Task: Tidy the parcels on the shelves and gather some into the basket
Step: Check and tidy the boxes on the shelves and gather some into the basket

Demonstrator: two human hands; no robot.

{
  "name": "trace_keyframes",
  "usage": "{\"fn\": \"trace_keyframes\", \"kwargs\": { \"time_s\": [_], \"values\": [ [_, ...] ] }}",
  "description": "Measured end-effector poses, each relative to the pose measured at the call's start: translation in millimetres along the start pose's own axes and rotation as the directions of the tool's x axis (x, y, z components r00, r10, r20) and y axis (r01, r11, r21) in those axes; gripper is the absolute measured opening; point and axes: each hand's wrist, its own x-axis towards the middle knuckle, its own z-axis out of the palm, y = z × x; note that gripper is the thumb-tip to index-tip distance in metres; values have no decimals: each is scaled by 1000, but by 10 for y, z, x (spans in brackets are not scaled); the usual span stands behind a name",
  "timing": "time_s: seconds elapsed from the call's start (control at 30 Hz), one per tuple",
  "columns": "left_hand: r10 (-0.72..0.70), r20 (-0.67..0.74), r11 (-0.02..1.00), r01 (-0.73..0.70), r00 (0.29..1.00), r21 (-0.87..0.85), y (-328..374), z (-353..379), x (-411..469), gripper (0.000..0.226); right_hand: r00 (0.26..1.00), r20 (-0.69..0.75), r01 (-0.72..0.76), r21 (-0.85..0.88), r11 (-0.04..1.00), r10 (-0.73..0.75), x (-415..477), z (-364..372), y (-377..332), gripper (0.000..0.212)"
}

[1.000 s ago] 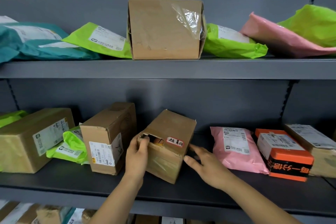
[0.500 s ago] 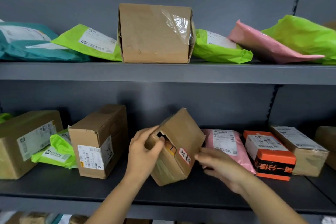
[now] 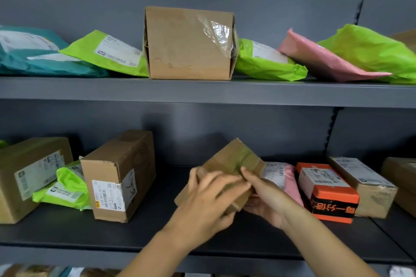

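The small brown box [image 3: 234,159] is tipped up over the lower shelf [image 3: 157,231], near the middle. Both hands hold it. The left hand [image 3: 209,200] curls its fingers over the front. The right hand [image 3: 267,202] grips the side and underneath. The hands hide the box's lower half, and it looks blurry.

A pink bag [image 3: 290,180] peeks out behind the right hand. Next come one orange box [image 3: 326,191] and one long brown box [image 3: 362,184]. On the left stand a labelled brown box [image 3: 121,175] and a wide brown box [image 3: 31,177], with one green bag [image 3: 65,186] between them.

On the top shelf [image 3: 202,90] I count one big brown box [image 3: 189,45], three green bags [image 3: 105,51], one flat pink bag [image 3: 326,60] and one teal bag [image 3: 33,56], cut off at the edge.
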Motion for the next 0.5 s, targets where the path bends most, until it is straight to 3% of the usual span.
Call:
{"fn": "trace_keyframes", "kwargs": {
  "time_s": [0.07,0.13,0.2,0.27,0.33,0.4,0.43,0.5],
  "values": [
    [127,-2,991,-127,992,49,42,32,-4,42,999,-33,-11,54,998,13,33,19,18,45],
    [224,49,970,-228,973,87,99,60,-38,33,996,-78,-30,63,998,35,87,12,58,51],
    [280,107,951,-291,954,104,163,100,-48,34,993,-107,-43,82,996,52,102,10,55,75],
    [298,93,955,-297,950,-18,235,117,-7,34,989,-141,-38,98,994,52,132,-52,46,95],
    [211,35,942,-193,977,-276,292,87,52,41,994,-105,-28,93,995,38,71,-80,-15,89],
    [-25,12,897,28,1000,-440,271,-12,111,46,995,-57,-75,66,995,79,-18,-96,-72,79],
    [-194,58,860,198,979,-470,211,-54,120,48,994,-58,-92,40,995,94,-39,-115,-86,71],
    [-516,216,728,557,829,-401,19,-85,102,57,991,-82,-99,38,994,102,-52,-142,-68,60]
  ]
}}
